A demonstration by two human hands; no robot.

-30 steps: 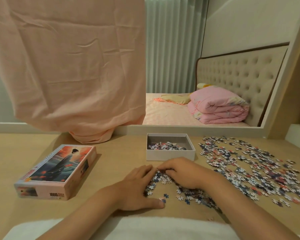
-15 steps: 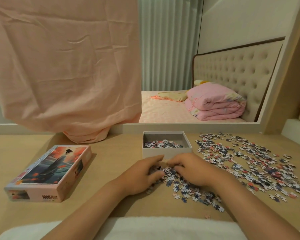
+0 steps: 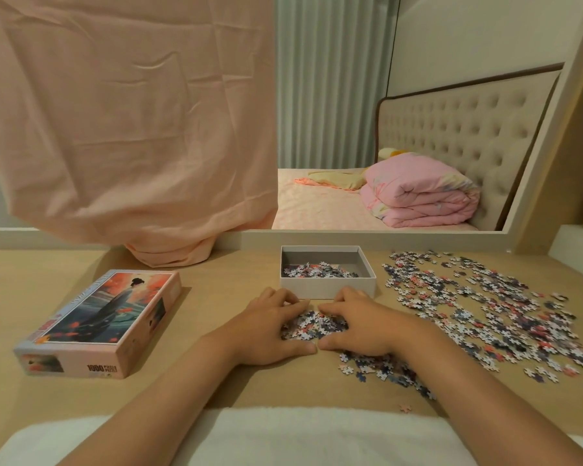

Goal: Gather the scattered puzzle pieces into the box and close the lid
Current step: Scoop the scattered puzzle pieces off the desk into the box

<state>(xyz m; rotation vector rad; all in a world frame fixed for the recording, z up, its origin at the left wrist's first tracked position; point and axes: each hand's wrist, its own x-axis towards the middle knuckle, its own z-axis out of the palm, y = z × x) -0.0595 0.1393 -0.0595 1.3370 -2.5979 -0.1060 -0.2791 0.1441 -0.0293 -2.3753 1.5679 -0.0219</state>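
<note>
Puzzle pieces (image 3: 312, 326) sit heaped on the wooden table (image 3: 216, 297), just in front of the open box (image 3: 327, 287) — left hand (image 3: 270, 331) and right hand (image 3: 360, 327) cup them from either side, fingers curled and held together, thumbs nearly meeting at the near edge. A few pieces already lie inside the box. Its near wall stands right past the fingertips, little room there. Off to the right, a wide scatter of loose pieces (image 3: 485, 307) covers the table. Left side is open up to the lid (image 3: 105, 321), lying picture-up, well apart. Pink cloth (image 3: 132, 129) hangs behind.
</note>
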